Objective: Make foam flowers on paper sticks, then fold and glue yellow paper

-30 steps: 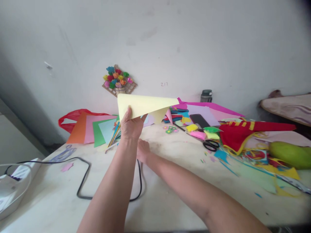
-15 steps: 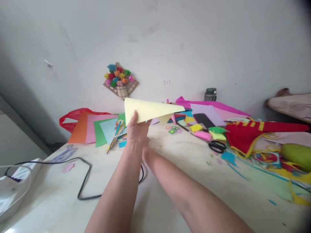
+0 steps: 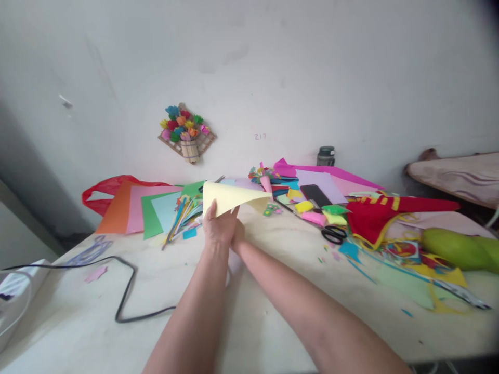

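My left hand (image 3: pixel 217 227) grips a pale yellow sheet of paper (image 3: pixel 234 197) by its near corner, holding it just above the table, folded into a sloping triangle. My right hand (image 3: pixel 237 235) sits right behind the left one, mostly hidden by it, so its fingers do not show. Both forearms stretch out over the pale table (image 3: pixel 273 291).
Coloured paper sheets (image 3: pixel 136 208) fan out at the back left beside a red bag (image 3: pixel 105 189). Black scissors (image 3: pixel 332 235), a phone (image 3: pixel 315 195), foam pieces and red fabric (image 3: pixel 378 218) lie right. A black cable (image 3: pixel 125 291) loops left. A paper-flower craft (image 3: pixel 186 132) hangs on the wall.
My left hand has lowered the yellow paper toward the table and drawn it nearer. My right hand has come up close behind the left.
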Tool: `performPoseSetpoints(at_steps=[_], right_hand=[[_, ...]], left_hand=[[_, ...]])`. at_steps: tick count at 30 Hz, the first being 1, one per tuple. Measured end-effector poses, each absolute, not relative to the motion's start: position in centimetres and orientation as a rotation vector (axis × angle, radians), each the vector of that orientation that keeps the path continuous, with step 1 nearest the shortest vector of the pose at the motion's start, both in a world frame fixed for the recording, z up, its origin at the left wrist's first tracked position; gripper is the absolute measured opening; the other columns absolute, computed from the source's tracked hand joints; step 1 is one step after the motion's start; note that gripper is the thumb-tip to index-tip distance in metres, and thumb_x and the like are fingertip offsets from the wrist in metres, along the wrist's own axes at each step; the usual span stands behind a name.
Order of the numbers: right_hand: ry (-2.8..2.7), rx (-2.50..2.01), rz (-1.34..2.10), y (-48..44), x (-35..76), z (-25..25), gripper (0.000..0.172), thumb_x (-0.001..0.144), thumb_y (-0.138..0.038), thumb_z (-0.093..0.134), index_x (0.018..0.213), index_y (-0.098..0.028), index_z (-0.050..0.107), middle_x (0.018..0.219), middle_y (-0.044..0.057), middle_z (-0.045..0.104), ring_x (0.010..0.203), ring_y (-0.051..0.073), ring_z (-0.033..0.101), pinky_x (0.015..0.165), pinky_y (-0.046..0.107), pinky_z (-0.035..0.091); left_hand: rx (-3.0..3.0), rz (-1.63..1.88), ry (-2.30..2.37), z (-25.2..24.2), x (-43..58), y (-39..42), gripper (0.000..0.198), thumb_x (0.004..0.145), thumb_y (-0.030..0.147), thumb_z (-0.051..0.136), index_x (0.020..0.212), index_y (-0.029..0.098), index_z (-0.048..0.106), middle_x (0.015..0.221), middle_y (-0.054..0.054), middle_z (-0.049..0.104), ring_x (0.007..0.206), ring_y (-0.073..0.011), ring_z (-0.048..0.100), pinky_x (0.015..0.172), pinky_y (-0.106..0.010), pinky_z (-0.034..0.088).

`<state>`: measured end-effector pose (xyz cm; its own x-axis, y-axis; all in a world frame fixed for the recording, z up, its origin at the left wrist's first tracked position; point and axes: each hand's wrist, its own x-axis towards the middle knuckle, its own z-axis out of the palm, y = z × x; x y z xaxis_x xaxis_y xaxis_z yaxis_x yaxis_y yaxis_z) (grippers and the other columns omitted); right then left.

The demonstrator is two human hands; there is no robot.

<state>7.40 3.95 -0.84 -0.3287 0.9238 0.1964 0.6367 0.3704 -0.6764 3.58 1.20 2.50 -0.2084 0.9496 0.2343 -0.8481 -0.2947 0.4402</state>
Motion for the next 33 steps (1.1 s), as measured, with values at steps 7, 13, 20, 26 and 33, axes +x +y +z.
performPoseSetpoints(at_steps=[7, 13, 20, 26, 33], right_hand=[[-1.726, -1.303, 1.037, 4.9, 12.1, -2.1, 0.015, 0.071, -0.028, 0.057, 0.068, -0.014, 0.058, 0.059, 0.005, 0.063, 0.048, 0.014, 0.059, 0.047, 0.024, 0.046], [-1.456, -0.983, 1.443, 4.0, 17.1, -1.5, 0.019, 0.074, -0.029, 0.054, 0.083, -0.013, 0.058, 0.067, 0.006, 0.066, 0.051, 0.013, 0.06, 0.042, 0.02, 0.041], [-1.16, -0.915, 1.486, 4.3, 21.2, 0.0, 0.062, 0.082, -0.058, 0.017, 0.096, -0.012, 0.056, 0.073, 0.011, 0.066, 0.073, 0.023, 0.064, 0.059, 0.033, 0.049], [-1.008, -0.932, 1.549, 4.9, 21.6, 0.3, 0.027, 0.079, -0.035, 0.047, 0.093, -0.013, 0.056, 0.068, 0.008, 0.066, 0.066, 0.02, 0.064, 0.065, 0.033, 0.05], [-1.073, -0.772, 1.534, 5.1, 23.3, 1.0, 0.033, 0.078, -0.038, 0.049, 0.096, -0.012, 0.057, 0.072, 0.009, 0.067, 0.071, 0.022, 0.064, 0.072, 0.036, 0.05]], left_hand=[[0.583, 1.848, 0.361, 1.5, 3.8, -0.4, 0.022, 0.067, 0.02, 0.055, 0.088, 0.021, 0.062, 0.089, -0.003, 0.067, 0.096, -0.0206, 0.058, 0.085, -0.034, 0.044], [0.419, 1.877, 0.555, -0.5, 4.0, -0.4, 0.022, 0.066, 0.017, 0.054, 0.086, 0.024, 0.06, 0.084, 0.002, 0.066, 0.087, -0.0166, 0.061, 0.079, -0.031, 0.046], [0.452, 1.813, 0.697, -0.9, 3.4, -0.6, 0.026, 0.063, 0.014, 0.057, 0.089, 0.019, 0.061, 0.078, -0.003, 0.068, 0.082, -0.0217, 0.064, 0.077, -0.032, 0.049], [0.761, 1.639, 0.85, -1.7, 2.1, -1.7, 0.026, 0.063, 0.015, 0.065, 0.089, 0.016, 0.064, 0.089, -0.007, 0.068, 0.084, -0.0232, 0.064, 0.081, -0.034, 0.048], [1.087, 1.318, 0.852, -1.2, 1.0, -4.0, 0.052, 0.048, 0.009, 0.076, 0.097, 0.02, 0.063, 0.099, -0.01, 0.065, 0.11, -0.0277, 0.05, 0.097, -0.037, 0.035]])
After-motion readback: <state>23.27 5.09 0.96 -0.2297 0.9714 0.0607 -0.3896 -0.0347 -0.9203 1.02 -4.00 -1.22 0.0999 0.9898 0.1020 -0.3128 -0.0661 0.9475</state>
